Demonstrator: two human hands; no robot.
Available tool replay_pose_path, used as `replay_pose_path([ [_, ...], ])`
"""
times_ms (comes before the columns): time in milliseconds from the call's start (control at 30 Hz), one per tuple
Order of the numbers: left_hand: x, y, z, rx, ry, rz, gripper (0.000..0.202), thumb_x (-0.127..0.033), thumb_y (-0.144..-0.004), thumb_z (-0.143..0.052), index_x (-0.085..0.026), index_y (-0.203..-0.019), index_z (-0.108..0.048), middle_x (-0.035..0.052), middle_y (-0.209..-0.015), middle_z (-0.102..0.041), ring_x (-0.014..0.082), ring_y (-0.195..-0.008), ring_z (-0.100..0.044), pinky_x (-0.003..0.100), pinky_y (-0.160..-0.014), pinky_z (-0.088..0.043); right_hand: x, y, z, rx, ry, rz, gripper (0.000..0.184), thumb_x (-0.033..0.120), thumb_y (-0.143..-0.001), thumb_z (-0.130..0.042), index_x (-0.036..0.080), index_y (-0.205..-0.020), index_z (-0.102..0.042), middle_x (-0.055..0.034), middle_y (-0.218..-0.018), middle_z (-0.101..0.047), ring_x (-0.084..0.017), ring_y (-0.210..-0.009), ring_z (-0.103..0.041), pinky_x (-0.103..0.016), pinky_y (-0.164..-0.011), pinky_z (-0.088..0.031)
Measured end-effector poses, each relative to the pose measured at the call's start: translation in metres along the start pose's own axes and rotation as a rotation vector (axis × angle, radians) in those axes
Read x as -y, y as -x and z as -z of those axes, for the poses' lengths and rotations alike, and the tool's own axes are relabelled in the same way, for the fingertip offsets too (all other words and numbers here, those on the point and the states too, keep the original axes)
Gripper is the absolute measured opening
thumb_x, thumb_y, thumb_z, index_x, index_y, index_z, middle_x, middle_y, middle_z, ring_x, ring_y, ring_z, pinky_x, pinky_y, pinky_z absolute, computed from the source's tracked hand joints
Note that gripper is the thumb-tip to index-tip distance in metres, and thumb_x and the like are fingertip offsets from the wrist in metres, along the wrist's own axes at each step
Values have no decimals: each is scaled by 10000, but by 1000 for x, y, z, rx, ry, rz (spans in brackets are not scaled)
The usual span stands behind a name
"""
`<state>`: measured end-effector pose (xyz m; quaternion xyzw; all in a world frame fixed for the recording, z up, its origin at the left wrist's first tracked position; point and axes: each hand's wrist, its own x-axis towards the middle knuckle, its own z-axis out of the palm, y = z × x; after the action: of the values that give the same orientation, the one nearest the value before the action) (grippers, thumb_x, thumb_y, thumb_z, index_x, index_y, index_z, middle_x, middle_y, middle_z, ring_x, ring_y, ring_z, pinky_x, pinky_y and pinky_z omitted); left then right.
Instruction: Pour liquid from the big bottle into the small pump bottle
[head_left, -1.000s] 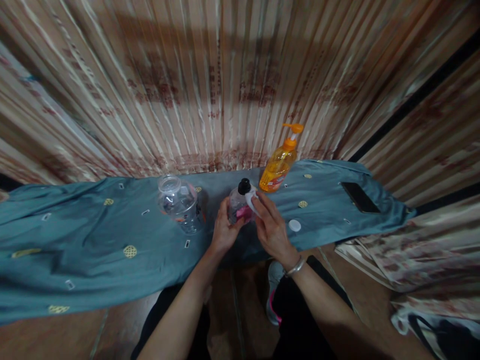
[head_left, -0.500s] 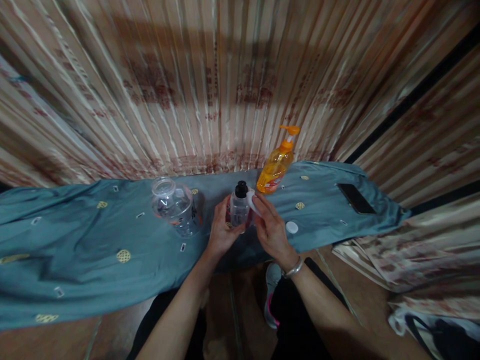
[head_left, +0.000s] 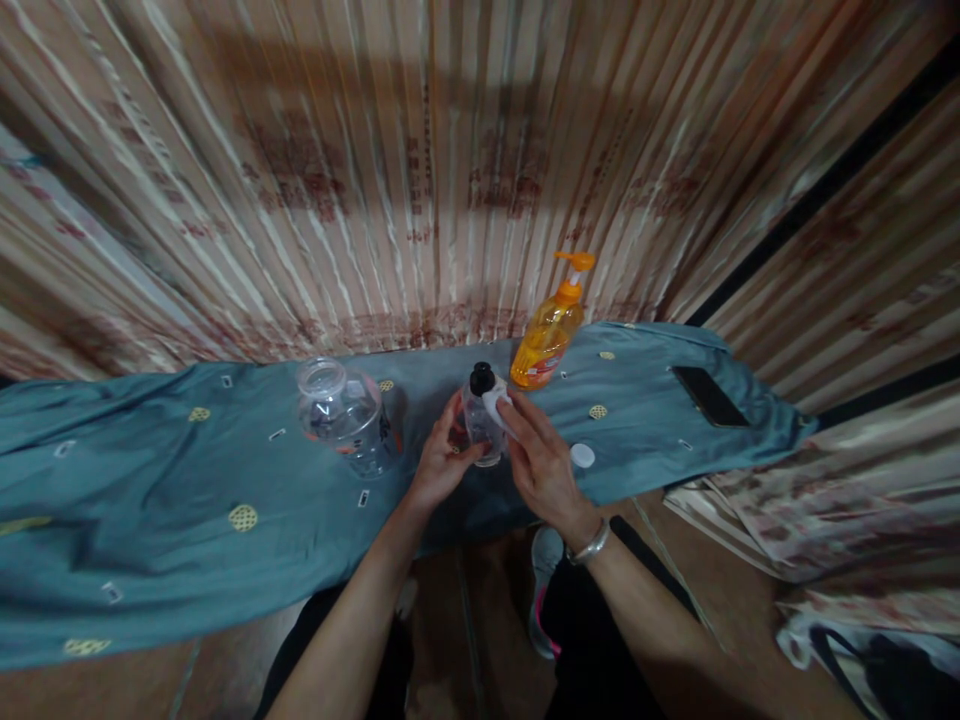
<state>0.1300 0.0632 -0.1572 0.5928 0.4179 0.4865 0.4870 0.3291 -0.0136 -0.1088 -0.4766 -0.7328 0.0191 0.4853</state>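
Note:
A small clear bottle point(head_left: 484, 428) with a black cap point(head_left: 481, 377) is in the grip of my left hand point(head_left: 439, 455), whose fingers and thumb wrap its left side. My right hand point(head_left: 544, 455) pinches a folded white tissue or cloth point(head_left: 496, 398) and presses it on the bottle's upper right side, just below the cap. A silver bracelet circles my right wrist. Left of my hands stands a larger clear plastic jar point(head_left: 360, 425) with an open round mouth. Behind my right hand is a pump bottle of orange liquid point(head_left: 546, 343).
A teal patterned cloth point(head_left: 300, 520) covers the long narrow surface. A round white lid point(head_left: 583, 455) lies right of my right hand, and a black phone point(head_left: 709, 396) lies near the right end. Pleated curtains point(head_left: 375, 200) hang close behind and on the right.
The white tissue has moved from the bottle's right edge onto its front, below the cap. The bottle leans slightly to the left. My left hand keeps its hold.

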Motion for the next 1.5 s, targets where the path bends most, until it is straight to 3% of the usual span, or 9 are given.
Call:
replay_pose_path([
  [200, 2, -5, -10, -83, -20, -52, 1020, -346, -694, -1190, -310, -1628, -783, 122, -1510, -827, 427, -1496, -771, 606, -1353, -607, -3, -1, 1, 0, -15, 67, 740, 81, -1216, -561, 367, -1888, -675, -144, -1850, -763, -317, -1714, -754, -591, -1426, -671],
  [400, -5, -1, -18, -151, -34, -64, 967, -386, -673, -1212, -299, -1529, -770, 108, -1488, -803, 397, -1459, -796, 575, -1306, -648, -12, -5, -2, 5, -89, -40, 718, 112, -1218, -562, 352, -1884, -678, -120, -1796, -816, -302, -1681, -786, -567, -1432, -666],
  [533, -12, 1, -20, -191, -52, -52, 971, -418, -609, -1242, -285, -1434, -748, 92, -1443, -815, 387, -1403, -830, 558, -1258, -685, -5, -2, -1, 29, -54, -45, 716, 106, -1205, -568, 339, -1869, -699, -134, -1797, -813, -310, -1669, -794, -575, -1433, -666],
  [733, -19, -2, -18, -190, -37, -22, 871, -370, -694, -1194, -277, -1414, -713, 98, -1385, -878, 378, -1287, -885, 553, -1188, -718, 8, -2, -1, 73, -61, -50, 703, 106, -1179, -570, 344, -1810, -767, -122, -1829, -788, -314, -1719, -750, -608, -1483, -611],
  [933, -22, -1, -11, -144, 26, -3, 878, -361, -683, -1169, -285, -1445, -740, 98, -1402, -912, 380, -1304, -900, 566, -1193, -724, -18, -6, -8, 61, -304, -332, 564, 266, -1150, -672, 288, -1675, -876, -118, -1621, -925, -325, -1539, -874, -528, -1354, -701],
  [1100, -31, 0, -1, -151, 85, -10, 845, -425, -688, -1158, -289, -1414, -749, 112, -1466, -909, 377, -1385, -893, 555, -1192, -745, -34, -13, -15, 121, -469, -509, 428, 378, -1020, -826, 312, -1408, -992, -73, -1402, -1001, -353, -1377, -931, -560, -1271, -736],
  [1233, -40, -1, 4, -209, 154, -14, 869, -443, -665, -1175, -288, -1401, -741, 132, -1479, -910, 398, -1419, -886, 551, -1148, -773, -40, -17, -19, 85, -609, -727, 369, 383, -885, -905, 320, -1235, -1005, -35, -1236, -1011, -347, -1289, -934, -562, -1251, -729],
  [1367, -43, -3, 4, -247, 174, -20, 900, -440, -656, -1181, -292, -1418, -725, 132, -1498, -910, 403, -1452, -877, 535, -1133, -781, -44, -15, -24, 71, -813, -931, 303, 387, -778, -906, 267, -1049, -968, -34, -1048, -989, -310, -1047, -924, -444, -1038, -747],
  [1500, -40, -7, 4, -264, 164, -37, 885, -417, -639, -1181, -302, -1386, -723, 120, -1517, -904, 395, -1473, -867, 522, -1140, -779, -43, -10, -25, 125, -865, -967, 225, 452, -741, -902, 245, -829, -897, -47, -810, -917, -289, -810, -852, -369, -782, -687],
])
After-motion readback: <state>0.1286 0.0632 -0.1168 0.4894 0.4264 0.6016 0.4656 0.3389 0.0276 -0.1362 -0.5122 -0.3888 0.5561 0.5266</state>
